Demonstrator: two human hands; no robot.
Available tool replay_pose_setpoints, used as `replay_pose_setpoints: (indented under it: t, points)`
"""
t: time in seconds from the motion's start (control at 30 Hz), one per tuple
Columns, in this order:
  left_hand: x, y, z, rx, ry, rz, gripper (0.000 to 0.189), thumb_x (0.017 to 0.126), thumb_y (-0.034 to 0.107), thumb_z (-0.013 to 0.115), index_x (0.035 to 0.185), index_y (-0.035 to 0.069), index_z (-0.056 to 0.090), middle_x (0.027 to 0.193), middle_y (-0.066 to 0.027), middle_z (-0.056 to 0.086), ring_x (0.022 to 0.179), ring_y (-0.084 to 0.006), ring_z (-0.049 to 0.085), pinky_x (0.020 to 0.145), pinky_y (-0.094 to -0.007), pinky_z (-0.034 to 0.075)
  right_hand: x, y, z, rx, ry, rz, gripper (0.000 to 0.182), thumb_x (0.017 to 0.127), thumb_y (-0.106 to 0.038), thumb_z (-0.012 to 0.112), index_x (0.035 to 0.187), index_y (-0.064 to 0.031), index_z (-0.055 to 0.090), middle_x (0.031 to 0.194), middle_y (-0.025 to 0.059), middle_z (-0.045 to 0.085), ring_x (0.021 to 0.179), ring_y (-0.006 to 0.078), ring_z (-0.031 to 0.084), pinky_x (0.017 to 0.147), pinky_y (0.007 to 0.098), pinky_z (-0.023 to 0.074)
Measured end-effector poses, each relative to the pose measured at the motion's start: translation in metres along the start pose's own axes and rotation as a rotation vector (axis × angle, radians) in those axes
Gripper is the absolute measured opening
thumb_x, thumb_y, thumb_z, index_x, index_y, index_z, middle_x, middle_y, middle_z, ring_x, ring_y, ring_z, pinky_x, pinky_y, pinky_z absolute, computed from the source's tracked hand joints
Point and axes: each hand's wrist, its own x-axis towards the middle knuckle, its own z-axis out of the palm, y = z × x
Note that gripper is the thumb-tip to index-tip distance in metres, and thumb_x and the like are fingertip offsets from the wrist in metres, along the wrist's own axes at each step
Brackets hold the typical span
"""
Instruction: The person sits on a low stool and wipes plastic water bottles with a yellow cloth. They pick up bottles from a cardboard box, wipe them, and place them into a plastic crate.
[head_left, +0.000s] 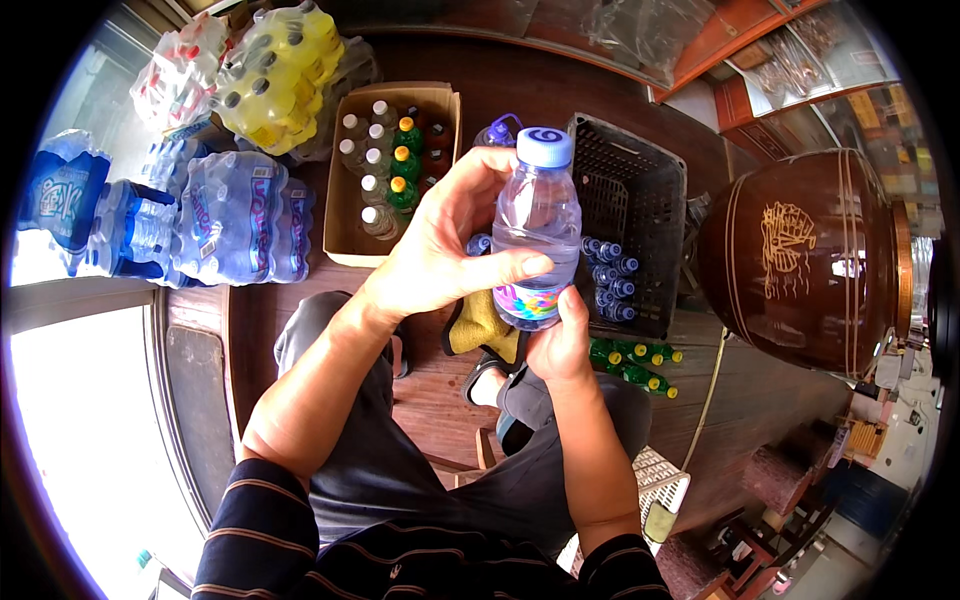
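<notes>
My left hand (439, 232) wraps around a small clear plastic water bottle (536, 217), its thumb across the front and its fingers partly hidden behind. The bottle stands nearly upright before me, with a light-blue cap and a colourful label. At its base, the thumb of my right hand (561, 341) presses on the bottle's side. A yellow cloth (480, 326) with dark edging hangs below the bottle beside my right hand; whether that hand also pinches it is hidden.
An open cardboard box (356, 251) holds several bottles. A black plastic crate (660, 225) contains small blue-capped bottles (609, 277). Green bottles (637, 367) lie near its front. Shrink-wrapped bottle packs (229, 217) are stacked at left. A large brown glazed jar (802, 262) stands right.
</notes>
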Motion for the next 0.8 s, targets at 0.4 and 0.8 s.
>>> replay_pose_setpoints:
  t: [0.4, 0.8]
  points:
    - [0.006, 0.007, -0.025, 0.536, 0.128, -0.018, 0.037, 0.092, 0.031, 0.072, 0.116, 0.005, 0.060, 0.092, -0.0008, 0.061, 0.082, -0.0091, 0.053, 0.071, -0.0255, 0.045, 0.002, 0.006, -0.023, -0.356, 0.333, 0.387, 0.048, 0.092, -0.032, 0.068, 0.124, 0.0030, 0.062, 0.120, 0.0082, 0.066, 0.109, 0.0175, 0.063, 0.100, 0.0344, 0.0462]
    - [0.035, 0.007, -0.023, 1.050, 0.305, 0.082, 0.025, 0.095, 0.028, 0.068, 0.094, 0.004, 0.062, 0.073, -0.0013, 0.060, 0.060, -0.0071, 0.054, 0.052, -0.0239, 0.048, -0.009, 0.012, -0.014, -1.106, -0.475, 0.529, 0.063, 0.085, -0.060, 0.066, 0.096, 0.0026, 0.071, 0.092, 0.0233, 0.070, 0.090, 0.0356, 0.069, 0.081, 0.0421, 0.0541]
